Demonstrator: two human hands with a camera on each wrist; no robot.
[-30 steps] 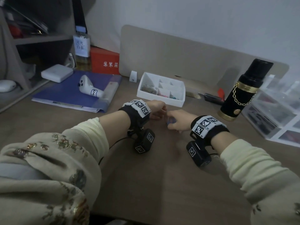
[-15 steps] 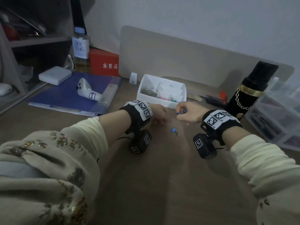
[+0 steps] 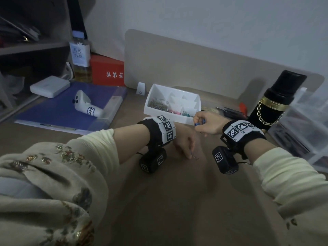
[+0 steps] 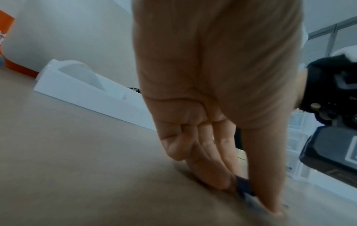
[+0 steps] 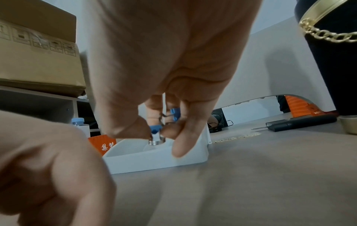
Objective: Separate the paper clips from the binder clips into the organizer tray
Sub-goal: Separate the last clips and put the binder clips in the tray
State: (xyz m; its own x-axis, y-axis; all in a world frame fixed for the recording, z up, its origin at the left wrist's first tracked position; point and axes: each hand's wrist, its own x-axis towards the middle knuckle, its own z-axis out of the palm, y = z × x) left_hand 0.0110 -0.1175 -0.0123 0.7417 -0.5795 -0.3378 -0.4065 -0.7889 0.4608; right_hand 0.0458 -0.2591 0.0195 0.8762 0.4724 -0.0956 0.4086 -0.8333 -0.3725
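The white organizer tray (image 3: 192, 100) stands at the back of the desk, with metal paper clips (image 3: 158, 104) in its left compartment and pink and teal clips in the front ones. My right hand (image 3: 197, 121) hovers at the tray's front right edge and pinches two blue binder clips (image 5: 156, 127). On the table in front of the tray, my left hand (image 3: 190, 156) pinches a dark blue binder clip (image 4: 244, 185) between thumb and fingers. That clip's wire handle (image 3: 195, 158) sticks out to the right.
A black flask with a gold chain (image 3: 276, 102) and clear plastic drawers (image 3: 305, 132) stand to the right. On the left a white controller (image 3: 85, 105) lies on a blue folder (image 3: 53, 110). A beige board (image 3: 195, 64) leans behind the tray.
My right hand has lifted the blue clips from the table toward the tray's front edge. My left hand has come down on the blue binder clip left on the table and pinched it.
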